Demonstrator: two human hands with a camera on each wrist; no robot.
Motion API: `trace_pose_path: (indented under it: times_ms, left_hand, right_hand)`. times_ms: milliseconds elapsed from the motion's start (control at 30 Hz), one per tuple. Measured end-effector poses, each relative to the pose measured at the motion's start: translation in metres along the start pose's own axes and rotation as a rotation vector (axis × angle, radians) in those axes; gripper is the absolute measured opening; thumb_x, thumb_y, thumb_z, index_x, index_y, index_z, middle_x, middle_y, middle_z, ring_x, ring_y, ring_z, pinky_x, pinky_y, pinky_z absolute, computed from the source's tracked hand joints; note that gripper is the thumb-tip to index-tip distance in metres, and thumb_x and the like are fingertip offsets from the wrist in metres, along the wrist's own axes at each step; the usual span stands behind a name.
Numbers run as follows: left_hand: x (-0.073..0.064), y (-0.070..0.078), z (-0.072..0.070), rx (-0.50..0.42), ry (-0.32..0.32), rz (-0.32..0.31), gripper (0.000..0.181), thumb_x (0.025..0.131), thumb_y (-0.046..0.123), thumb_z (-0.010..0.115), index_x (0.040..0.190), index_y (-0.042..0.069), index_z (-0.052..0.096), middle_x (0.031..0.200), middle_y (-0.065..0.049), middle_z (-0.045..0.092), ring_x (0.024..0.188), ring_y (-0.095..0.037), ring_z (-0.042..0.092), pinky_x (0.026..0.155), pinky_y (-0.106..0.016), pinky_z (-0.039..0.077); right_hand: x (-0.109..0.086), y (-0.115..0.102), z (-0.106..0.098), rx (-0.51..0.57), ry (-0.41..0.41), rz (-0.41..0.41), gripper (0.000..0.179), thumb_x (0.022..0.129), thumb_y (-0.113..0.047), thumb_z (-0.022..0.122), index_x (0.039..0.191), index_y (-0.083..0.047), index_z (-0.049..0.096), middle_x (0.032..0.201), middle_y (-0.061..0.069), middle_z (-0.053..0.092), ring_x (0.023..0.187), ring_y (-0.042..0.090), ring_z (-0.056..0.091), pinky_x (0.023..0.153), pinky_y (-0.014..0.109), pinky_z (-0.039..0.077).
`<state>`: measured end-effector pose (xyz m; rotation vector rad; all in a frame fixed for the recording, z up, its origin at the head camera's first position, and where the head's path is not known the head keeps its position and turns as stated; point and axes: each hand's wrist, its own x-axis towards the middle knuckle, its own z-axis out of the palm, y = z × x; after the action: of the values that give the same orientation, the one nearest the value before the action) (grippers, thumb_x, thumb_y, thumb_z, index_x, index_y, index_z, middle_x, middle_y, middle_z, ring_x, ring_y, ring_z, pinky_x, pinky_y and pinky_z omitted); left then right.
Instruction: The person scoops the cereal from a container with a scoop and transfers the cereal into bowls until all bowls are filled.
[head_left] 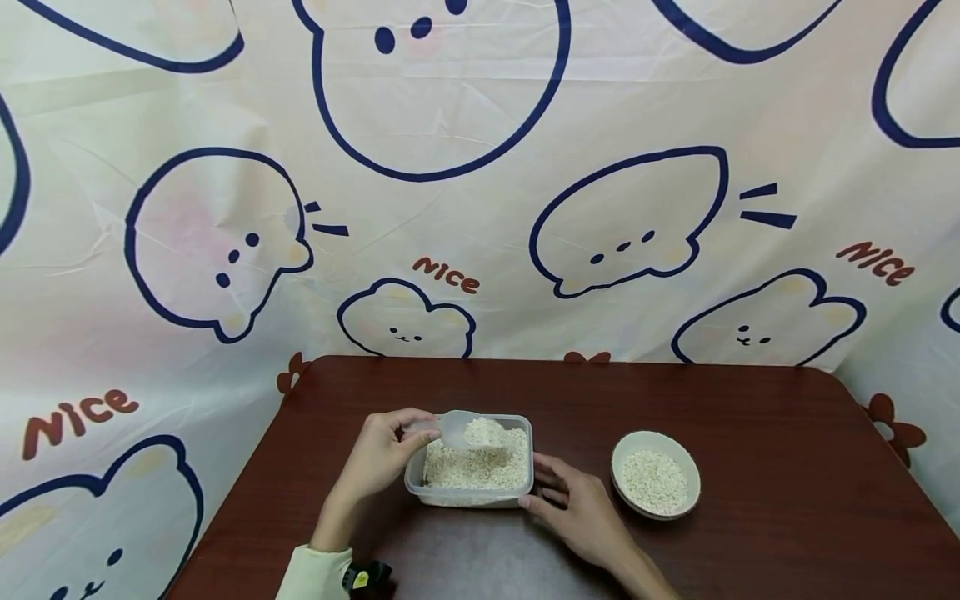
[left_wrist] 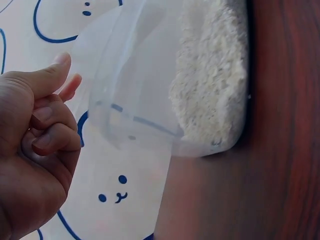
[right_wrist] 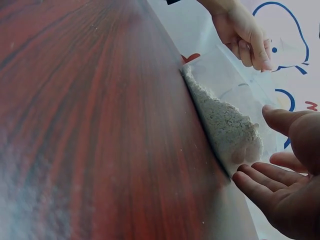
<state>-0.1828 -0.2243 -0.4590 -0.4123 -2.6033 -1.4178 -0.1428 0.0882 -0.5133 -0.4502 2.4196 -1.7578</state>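
Observation:
A clear plastic container [head_left: 472,500] of flaky, off-white oats [head_left: 472,473] stands on the table. My left hand [head_left: 381,454] pinches the handle end of a translucent scoop [head_left: 453,427] between thumb and fingers. The scoop is over the container's far side, with a heap of oats in its bowl. At the container's right side is my right hand [head_left: 581,510]; its fingers [right_wrist: 257,180] lie fairly straight against the wall, thumb apart from them. In the left wrist view, the left hand [left_wrist: 42,130] has its lower fingers curled, and the scoop's handle is hidden there.
To the right of the right hand, a white bowl [head_left: 654,440] holds more oats. The dark reddish-brown wooden table [head_left: 787,483] extends around both vessels. Behind it hangs a pale curtain [head_left: 480,225] printed with cartoon animals.

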Motion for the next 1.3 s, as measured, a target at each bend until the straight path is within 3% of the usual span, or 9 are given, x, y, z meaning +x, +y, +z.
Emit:
trace_pose_path:
  times_ms: [267,800,1033,1300]
  left_hand:
    - [-0.003,0.003,-0.008,0.001,0.008,-0.051,0.013,0.096,0.015,0.081,0.108,0.01,0.081,0.061,0.007,0.042,0.051,-0.002,0.035,0.047,-0.023,0.033]
    - [-0.002,0.008,-0.01,-0.047,0.012,-0.047,0.012,0.097,0.019,0.081,0.107,0.013,0.08,0.061,0.006,0.039,0.051,-0.003,0.034,0.048,-0.023,0.033]
    - [0.003,0.015,0.0,-0.091,0.002,-0.02,0.012,0.097,0.018,0.081,0.106,0.011,0.08,0.061,0.006,0.04,0.05,-0.002,0.033,0.047,-0.022,0.031]
    - [0.01,0.03,0.02,-0.16,-0.039,-0.038,0.014,0.098,0.018,0.08,0.107,0.008,0.08,0.064,0.003,0.043,0.052,-0.004,0.037,0.049,-0.022,0.033]
  right_hand:
    - [-0.001,0.0,0.0,0.006,0.008,-0.006,0.06,0.094,-0.029,0.086,0.146,-0.009,0.063,0.14,0.022,0.069,0.128,0.037,0.07,0.1,0.035,0.06]
    - [-0.008,-0.009,-0.016,-0.005,0.023,0.005,0.063,0.096,-0.027,0.084,0.15,-0.005,0.059,0.151,0.02,0.063,0.136,0.036,0.066,0.104,0.034,0.058]
    - [-0.014,-0.016,-0.029,-0.035,0.07,0.019,0.061,0.093,-0.024,0.086,0.148,-0.013,0.062,0.15,0.017,0.064,0.135,0.03,0.067,0.103,0.03,0.058]
    - [-0.025,-0.017,-0.047,-0.07,0.133,-0.015,0.059,0.094,-0.024,0.086,0.147,-0.012,0.063,0.148,0.016,0.066,0.133,0.029,0.069,0.102,0.029,0.059]
